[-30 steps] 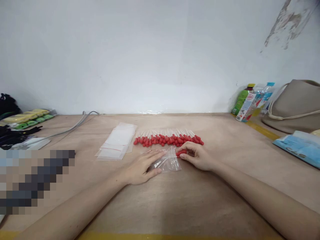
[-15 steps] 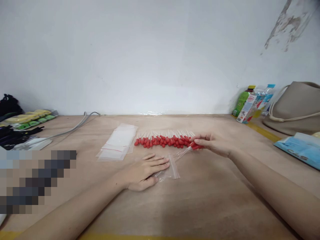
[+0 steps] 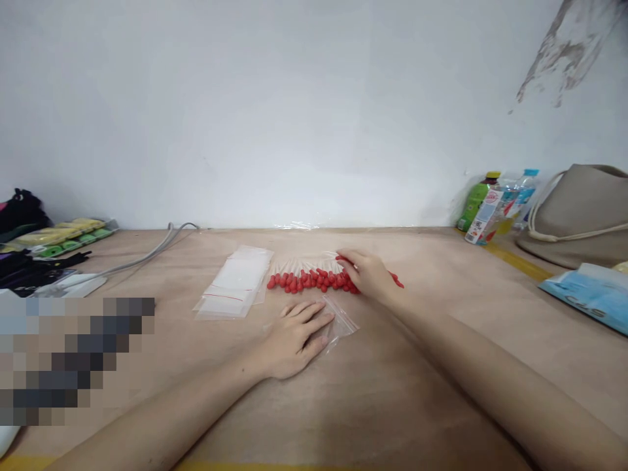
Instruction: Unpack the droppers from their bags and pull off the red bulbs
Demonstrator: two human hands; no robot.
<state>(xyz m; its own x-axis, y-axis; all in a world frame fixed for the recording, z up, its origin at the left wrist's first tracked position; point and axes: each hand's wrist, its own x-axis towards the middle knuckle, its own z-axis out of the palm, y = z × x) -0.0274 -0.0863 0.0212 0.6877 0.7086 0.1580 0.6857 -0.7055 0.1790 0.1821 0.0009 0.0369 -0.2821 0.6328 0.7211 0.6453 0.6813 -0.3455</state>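
Note:
My left hand [image 3: 299,340] lies flat, fingers stretched out, on a clear zip-lock bag [image 3: 337,322]. The bag's zip end sticks out to the right of the fingertips. My right hand [image 3: 366,271] is over the right part of a row of droppers [image 3: 309,280] with red bulbs and thin clear tubes. Its fingers pinch a red bulb, and that dropper's tube points left above the row. Part of the row is hidden under this hand, with a few red bulbs showing on its far right side. Left of the row lies a stack of clear zip-lock bags [image 3: 233,281].
On the right stand drink bottles [image 3: 483,206], a grey drawstring bag [image 3: 579,206] and a blue packet [image 3: 589,294]. A grey cable [image 3: 147,255], yellow and green rolls [image 3: 73,237] and dark items [image 3: 34,271] lie at left. A wall rises behind the table.
My right hand has moved left and inward over the dropper row; earlier it held a red-bulbed dropper right of the row, tube toward the bag. My left hand stays on the bag, which has turned slightly.

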